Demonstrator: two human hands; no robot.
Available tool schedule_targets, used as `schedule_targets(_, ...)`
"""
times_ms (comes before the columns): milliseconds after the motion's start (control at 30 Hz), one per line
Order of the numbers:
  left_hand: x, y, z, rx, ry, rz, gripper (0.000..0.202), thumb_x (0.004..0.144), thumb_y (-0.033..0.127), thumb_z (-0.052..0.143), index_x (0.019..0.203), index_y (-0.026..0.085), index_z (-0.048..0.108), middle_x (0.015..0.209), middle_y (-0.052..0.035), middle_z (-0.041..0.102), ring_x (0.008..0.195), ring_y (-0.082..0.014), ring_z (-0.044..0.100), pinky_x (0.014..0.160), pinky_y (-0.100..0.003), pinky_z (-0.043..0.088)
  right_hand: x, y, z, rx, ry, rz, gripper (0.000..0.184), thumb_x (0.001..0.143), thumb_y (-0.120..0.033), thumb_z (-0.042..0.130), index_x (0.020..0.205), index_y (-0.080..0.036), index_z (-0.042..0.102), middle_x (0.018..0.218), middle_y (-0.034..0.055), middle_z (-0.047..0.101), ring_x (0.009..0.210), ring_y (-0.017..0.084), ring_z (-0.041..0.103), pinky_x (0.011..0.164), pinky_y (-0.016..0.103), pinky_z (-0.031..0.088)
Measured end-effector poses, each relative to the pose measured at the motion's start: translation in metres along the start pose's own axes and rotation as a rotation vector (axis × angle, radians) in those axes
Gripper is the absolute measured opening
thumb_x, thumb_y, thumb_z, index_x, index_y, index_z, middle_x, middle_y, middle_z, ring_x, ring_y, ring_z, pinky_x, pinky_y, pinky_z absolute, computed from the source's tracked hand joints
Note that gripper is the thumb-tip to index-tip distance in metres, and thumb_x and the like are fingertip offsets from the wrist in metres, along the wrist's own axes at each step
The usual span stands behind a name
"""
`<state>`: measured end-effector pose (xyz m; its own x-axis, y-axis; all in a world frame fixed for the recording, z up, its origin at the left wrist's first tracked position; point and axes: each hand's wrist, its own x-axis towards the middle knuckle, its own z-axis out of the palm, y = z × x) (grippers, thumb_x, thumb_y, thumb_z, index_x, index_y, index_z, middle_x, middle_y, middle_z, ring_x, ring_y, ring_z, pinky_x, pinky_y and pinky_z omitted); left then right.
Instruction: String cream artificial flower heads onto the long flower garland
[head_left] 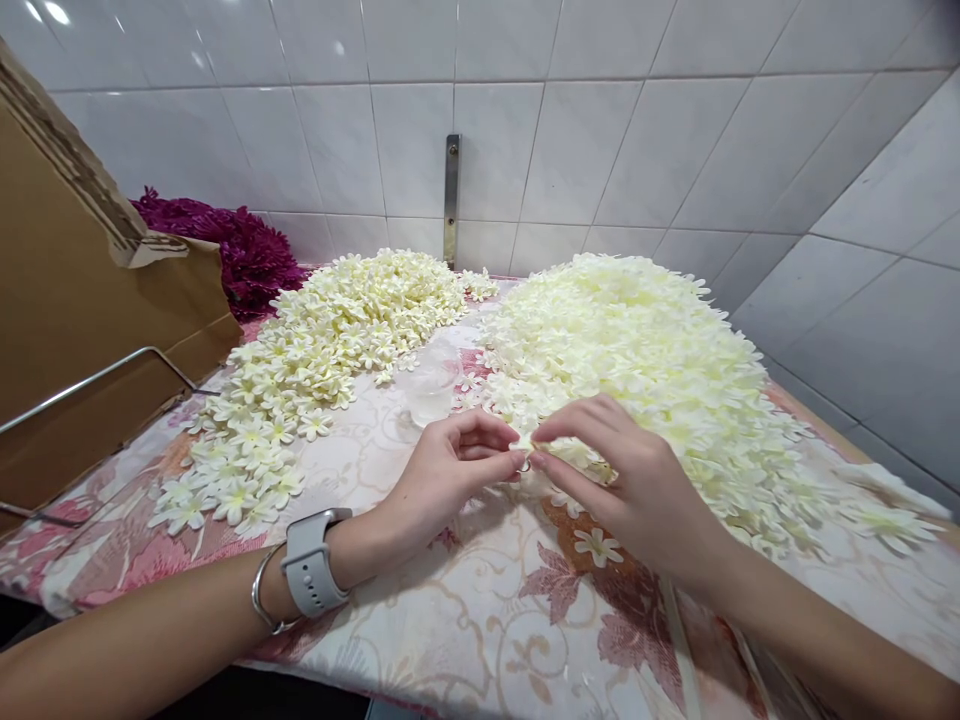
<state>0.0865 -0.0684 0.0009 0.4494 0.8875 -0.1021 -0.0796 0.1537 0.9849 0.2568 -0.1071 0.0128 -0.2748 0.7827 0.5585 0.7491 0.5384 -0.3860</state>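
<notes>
Cream flower [525,447] pinched between left hand [442,470] and right hand [630,480]

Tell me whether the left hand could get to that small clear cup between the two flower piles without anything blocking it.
Probably yes. The left hand is just in front of the clear cup, with only bare tablecloth between them. Both hands pinch one small flower, so the fingers would have to let go of it first.
</notes>
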Motion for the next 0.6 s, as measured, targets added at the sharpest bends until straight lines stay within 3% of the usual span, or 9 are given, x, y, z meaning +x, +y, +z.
schedule_targets(67,-0.0005,0.0002,0.0,0.002,-0.016,-0.007,0.016,0.066,0.019,0.072,0.077,0.015,0.061,0.07,0.0018,0.063,0.064,-0.0083,0.059,0.06,-0.019,0.045,-0.0001,-0.0012,0.0001,0.041,-0.043,-0.011,0.011,0.085,-0.015,0.051,0.077,-0.02,0.055,0.073,0.003,0.06,0.074,0.018,0.053,0.065,0.03,0.042)
schedule_targets(233,-0.0005,0.0012,0.0005,-0.003,-0.002,0.002,0.013,0.065,0.017,0.071,0.074,0.015,0.061,0.068,0.0027,0.062,0.062,-0.0079,0.058,0.059,-0.018,0.044,-0.0009,-0.003,-0.0029,0.084,-0.003,0.118,0.014,0.084,-0.013,0.052,0.073,-0.022,0.055,0.071,0.0014,0.06,0.071,0.016,0.054,0.062,0.029,0.042)
schedule_targets(333,-0.0002,0.0017,0.001,-0.003,0.022,-0.007,0.014,0.065,0.017,0.071,0.075,0.015,0.062,0.068,0.0024,0.063,0.062,-0.0082,0.059,0.059,-0.019,0.044,-0.001,-0.0018,-0.003,0.013,0.102,0.174,0.008,0.084,-0.017,0.053,0.079,-0.022,0.056,0.077,0.0027,0.061,0.074,0.018,0.055,0.064,0.031,0.043)
schedule_targets(433,-0.0001,0.0013,0.0011,0.0,0.028,-0.013,0.014,0.066,0.018,0.071,0.075,0.015,0.062,0.069,0.002,0.063,0.062,-0.0082,0.058,0.059,-0.019,0.044,-0.0006,-0.0007,-0.0018,-0.108,0.224,0.102,0.008,0.083,-0.019,0.056,0.09,-0.022,0.055,0.086,0.0055,0.061,0.083,0.021,0.054,0.068,0.034,0.043)
schedule_targets(600,0.0001,-0.0006,0.0002,0.007,-0.009,-0.006,0.015,0.067,0.019,0.072,0.077,0.015,0.062,0.073,0.0012,0.063,0.066,-0.0083,0.059,0.062,-0.019,0.045,-0.0012,-0.0025,0.001,-0.026,0.064,-0.086,0.009,0.083,-0.013,0.055,0.078,-0.021,0.056,0.073,0.0031,0.061,0.074,0.019,0.051,0.066,0.033,0.042)
